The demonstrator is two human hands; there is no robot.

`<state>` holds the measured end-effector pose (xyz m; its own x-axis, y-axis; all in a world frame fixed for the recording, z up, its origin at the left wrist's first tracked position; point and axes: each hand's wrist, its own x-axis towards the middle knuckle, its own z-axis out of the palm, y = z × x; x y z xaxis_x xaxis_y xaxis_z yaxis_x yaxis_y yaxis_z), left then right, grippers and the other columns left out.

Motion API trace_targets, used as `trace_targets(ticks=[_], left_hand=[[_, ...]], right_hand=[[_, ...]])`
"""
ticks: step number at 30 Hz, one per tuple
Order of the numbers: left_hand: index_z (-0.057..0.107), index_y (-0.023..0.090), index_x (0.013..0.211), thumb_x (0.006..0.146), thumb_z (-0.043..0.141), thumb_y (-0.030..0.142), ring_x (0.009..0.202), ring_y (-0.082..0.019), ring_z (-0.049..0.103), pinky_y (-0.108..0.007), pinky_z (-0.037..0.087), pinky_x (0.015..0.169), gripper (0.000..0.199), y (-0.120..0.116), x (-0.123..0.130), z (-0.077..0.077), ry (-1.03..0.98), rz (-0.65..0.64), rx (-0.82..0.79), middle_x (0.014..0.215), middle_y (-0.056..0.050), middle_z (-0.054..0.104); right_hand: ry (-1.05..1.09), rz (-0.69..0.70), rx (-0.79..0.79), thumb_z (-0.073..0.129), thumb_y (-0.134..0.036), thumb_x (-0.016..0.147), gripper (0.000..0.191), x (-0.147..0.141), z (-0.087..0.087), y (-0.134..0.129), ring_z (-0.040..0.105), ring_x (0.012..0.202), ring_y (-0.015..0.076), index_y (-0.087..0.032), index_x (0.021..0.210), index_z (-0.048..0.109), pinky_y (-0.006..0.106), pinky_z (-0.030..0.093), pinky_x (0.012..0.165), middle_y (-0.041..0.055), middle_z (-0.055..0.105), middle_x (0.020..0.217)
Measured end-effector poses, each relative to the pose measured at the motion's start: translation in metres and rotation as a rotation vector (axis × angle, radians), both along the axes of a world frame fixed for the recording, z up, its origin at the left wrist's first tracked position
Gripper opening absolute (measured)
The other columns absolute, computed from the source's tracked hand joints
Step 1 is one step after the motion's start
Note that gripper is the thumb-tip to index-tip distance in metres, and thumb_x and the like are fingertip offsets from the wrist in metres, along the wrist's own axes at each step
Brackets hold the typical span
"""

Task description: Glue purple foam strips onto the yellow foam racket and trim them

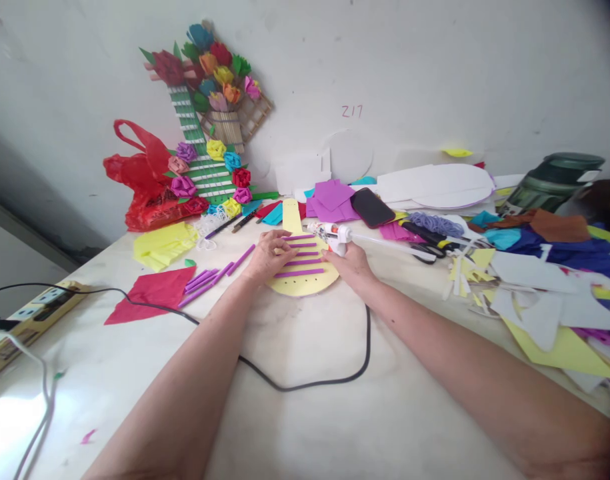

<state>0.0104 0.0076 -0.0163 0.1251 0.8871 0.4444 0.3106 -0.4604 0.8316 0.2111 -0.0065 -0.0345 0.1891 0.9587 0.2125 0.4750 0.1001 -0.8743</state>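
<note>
A yellow guitar-shaped cutout (307, 285) lies flat on the table, with several purple paper sticks (302, 273) laid across its round body in rows. My left hand (271, 257) rests at the cutout's left side, fingers bent together at the left ends of the sticks. They close on one purple stick, though the hand partly hides the contact. In my right hand (353, 261) is a white glue gun (337, 235), its nozzle pointing left over the upper part of the cutout. A long clear glue stick (385, 244) sticks out of its back.
Loose purple sticks (205, 285) lie left beside red crepe paper (149, 293). A black cord (315, 384) loops across the front from the power strip (29, 320). Paper scraps (529, 273) cover the right; a phone (372, 207) and flower-decorated guitar (199, 147) are behind.
</note>
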Motion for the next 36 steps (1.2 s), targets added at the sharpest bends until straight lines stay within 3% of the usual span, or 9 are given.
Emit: trace_targets(ticks=[4,8,13,19,25,33,36], left_hand=[[0.062,0.022,0.068,0.056,0.074,0.025,0.111,-0.028,0.044,-0.046,0.022,0.105,0.017,0.003,-0.005,-0.002,-0.001,0.133,0.038,0.102,-0.006,0.060],[0.063,0.025,0.092,0.047,0.079,0.024,0.120,-0.031,0.033,-0.045,0.020,0.106,0.048,0.006,-0.010,-0.008,0.010,0.230,-0.002,0.106,-0.006,0.057],[0.062,0.025,0.098,0.041,0.080,0.021,0.125,-0.033,0.027,-0.044,0.013,0.109,0.060,0.007,-0.011,-0.010,0.024,0.197,-0.081,0.111,-0.007,0.053],[0.062,0.026,0.100,0.039,0.081,0.021,0.124,-0.034,0.029,-0.045,0.012,0.109,0.064,0.008,-0.010,-0.008,0.077,0.146,-0.034,0.114,-0.007,0.053],[0.062,0.026,0.104,0.043,0.080,0.028,0.122,-0.035,0.033,-0.047,0.015,0.108,0.064,0.010,-0.011,-0.012,0.184,0.162,0.017,0.117,-0.008,0.054],[0.062,0.028,0.104,0.040,0.081,0.031,0.123,-0.035,0.034,-0.047,0.013,0.109,0.067,0.015,-0.014,-0.018,0.153,0.156,-0.001,0.117,-0.007,0.055],[0.060,0.027,0.110,0.047,0.078,0.035,0.123,-0.033,0.035,-0.047,0.016,0.109,0.066,0.014,-0.015,-0.017,0.240,0.177,0.008,0.120,-0.007,0.054]], right_hand=[[0.000,0.003,-0.012,0.066,-0.034,0.065,0.027,0.000,0.000,0.000,0.063,0.082,0.0208,-0.021,0.089,0.065,0.030,0.048,0.072,0.0042,0.069,0.082],[0.007,0.015,-0.012,0.065,-0.035,0.066,0.026,0.000,0.001,0.000,0.063,0.082,0.0217,-0.020,0.088,0.065,0.031,0.048,0.072,0.0043,0.069,0.076],[0.012,0.020,-0.020,0.063,-0.036,0.068,0.029,0.000,0.001,-0.001,0.063,0.084,0.0214,-0.020,0.091,0.064,0.031,0.048,0.073,0.0044,0.070,0.075],[0.020,0.010,0.003,0.065,-0.037,0.066,0.032,0.001,-0.002,0.000,0.063,0.082,0.0209,-0.020,0.092,0.065,0.030,0.048,0.072,0.0050,0.069,0.084],[0.000,0.032,-0.002,0.065,-0.039,0.065,0.034,0.000,0.001,-0.003,0.063,0.082,0.0206,-0.018,0.092,0.065,0.030,0.047,0.071,0.0056,0.069,0.084],[-0.036,0.060,0.007,0.064,-0.040,0.067,0.032,0.000,0.001,-0.004,0.063,0.083,0.0210,-0.017,0.089,0.065,0.030,0.048,0.070,0.0061,0.069,0.084],[-0.056,0.060,0.000,0.064,-0.039,0.067,0.032,0.000,0.000,-0.003,0.063,0.083,0.0212,-0.017,0.088,0.065,0.029,0.048,0.070,0.0066,0.069,0.084]])
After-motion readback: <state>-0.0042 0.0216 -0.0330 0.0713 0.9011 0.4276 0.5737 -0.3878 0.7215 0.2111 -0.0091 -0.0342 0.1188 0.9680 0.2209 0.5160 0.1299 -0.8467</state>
